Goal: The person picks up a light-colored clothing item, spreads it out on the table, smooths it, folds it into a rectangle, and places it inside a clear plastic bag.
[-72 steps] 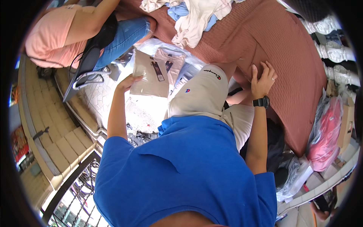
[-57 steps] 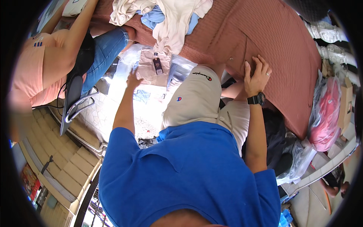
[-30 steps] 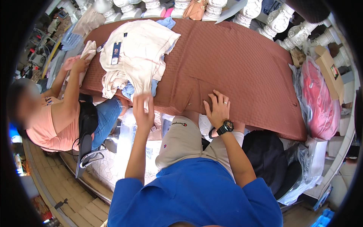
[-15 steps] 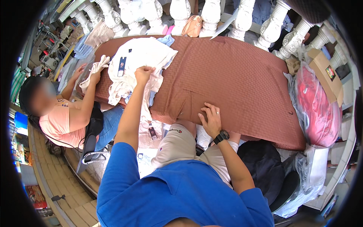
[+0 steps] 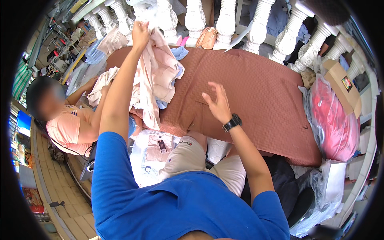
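My left hand is raised high and grips a pale pink garment, lifting it off the pile of clothes at the left end of a table covered in a reddish-brown quilted cloth. My right hand, with a black watch on its wrist, hovers open just above the cloth, fingers spread, holding nothing. I wear a blue shirt and beige shorts.
A person in a peach top sits at my left, a hand on the clothes. White balusters stand behind the table. Red goods in clear plastic and a cardboard box lie at the right; packaged shirts lie below.
My left hand has gone from the packaged shirts below up to the pile and lifted the pink garment. My right hand has risen off the cloth and opened.
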`<state>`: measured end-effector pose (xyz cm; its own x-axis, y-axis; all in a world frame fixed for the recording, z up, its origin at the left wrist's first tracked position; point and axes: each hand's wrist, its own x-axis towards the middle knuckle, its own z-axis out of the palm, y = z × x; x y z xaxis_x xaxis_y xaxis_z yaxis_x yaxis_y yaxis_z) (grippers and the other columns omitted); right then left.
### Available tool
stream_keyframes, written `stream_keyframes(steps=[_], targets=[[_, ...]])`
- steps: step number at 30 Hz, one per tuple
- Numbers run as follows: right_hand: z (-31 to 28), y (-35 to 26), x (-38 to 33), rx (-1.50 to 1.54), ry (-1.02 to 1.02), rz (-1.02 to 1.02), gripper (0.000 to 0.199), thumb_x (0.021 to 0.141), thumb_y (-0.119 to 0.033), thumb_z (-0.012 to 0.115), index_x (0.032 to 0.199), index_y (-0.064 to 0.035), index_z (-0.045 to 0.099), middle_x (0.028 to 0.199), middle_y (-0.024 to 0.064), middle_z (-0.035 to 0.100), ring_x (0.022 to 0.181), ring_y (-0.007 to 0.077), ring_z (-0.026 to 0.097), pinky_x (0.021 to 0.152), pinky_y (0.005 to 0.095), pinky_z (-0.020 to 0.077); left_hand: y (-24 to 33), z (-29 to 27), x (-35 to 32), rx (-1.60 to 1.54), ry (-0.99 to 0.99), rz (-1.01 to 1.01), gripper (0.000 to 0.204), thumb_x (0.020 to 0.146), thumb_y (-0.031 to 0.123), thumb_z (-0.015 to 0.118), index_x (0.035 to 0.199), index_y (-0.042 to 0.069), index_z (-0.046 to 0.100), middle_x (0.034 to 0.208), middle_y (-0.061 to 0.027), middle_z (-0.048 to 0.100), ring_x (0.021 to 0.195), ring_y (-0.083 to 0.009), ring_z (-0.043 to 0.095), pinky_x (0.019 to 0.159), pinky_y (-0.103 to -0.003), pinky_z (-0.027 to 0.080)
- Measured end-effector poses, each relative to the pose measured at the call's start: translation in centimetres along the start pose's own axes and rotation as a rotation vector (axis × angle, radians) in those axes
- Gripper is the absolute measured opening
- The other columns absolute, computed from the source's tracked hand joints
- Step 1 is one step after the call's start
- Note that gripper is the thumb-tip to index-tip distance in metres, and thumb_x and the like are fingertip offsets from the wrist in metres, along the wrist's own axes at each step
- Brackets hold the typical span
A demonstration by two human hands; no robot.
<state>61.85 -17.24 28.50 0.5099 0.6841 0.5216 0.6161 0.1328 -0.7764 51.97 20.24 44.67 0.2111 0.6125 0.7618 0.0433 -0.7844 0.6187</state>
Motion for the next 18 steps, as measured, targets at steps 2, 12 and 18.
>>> stream_keyframes(steps=[2, 12, 18], targets=[[0.6, -2.7, 3.3, 0.045, 0.021, -0.071, 0.055, 0.091, -0.025, 0.071, 0.135, -0.0010, 0.049, 0.130, 0.0217, 0.053, 0.119, 0.0377, 0.052, 0.105, 0.0460, 0.0407, 3.6, -0.6, 3.7, 0.122, 0.037, 0.088, 0.029, 0.095, 0.016, 0.066, 0.115, -0.003, 0.055, 0.103, -0.0216, 0.067, 0.098, -0.0387, 0.065, 0.089, -0.044, 0.050], [1.6, -6.7, 14.3, -0.199, 0.309, -0.189, 0.105, 0.078, -0.037, 0.083, 0.152, 0.0038, 0.022, 0.150, 0.0341, 0.032, 0.145, 0.0457, 0.026, 0.116, 0.0570, 0.0240, 20.8, -0.7, 7.2, -0.747, -0.108, 0.046, 0.029, 0.099, 0.021, 0.064, 0.119, 0.000, 0.061, 0.107, -0.0131, 0.069, 0.096, -0.0248, 0.066, 0.085, -0.034, 0.053], [-0.6, -3.6, 13.3, 0.287, 0.003, -0.087, 0.083, 0.081, -0.032, 0.083, 0.146, 0.0004, 0.042, 0.138, 0.0219, 0.054, 0.134, 0.0313, 0.046, 0.110, 0.0447, 0.0374, 26.7, -4.0, 4.9, -1.250, -0.416, -0.123, 0.029, 0.101, 0.024, 0.063, 0.121, 0.003, 0.064, 0.109, -0.0080, 0.070, 0.096, -0.0165, 0.066, 0.082, -0.029, 0.055]])
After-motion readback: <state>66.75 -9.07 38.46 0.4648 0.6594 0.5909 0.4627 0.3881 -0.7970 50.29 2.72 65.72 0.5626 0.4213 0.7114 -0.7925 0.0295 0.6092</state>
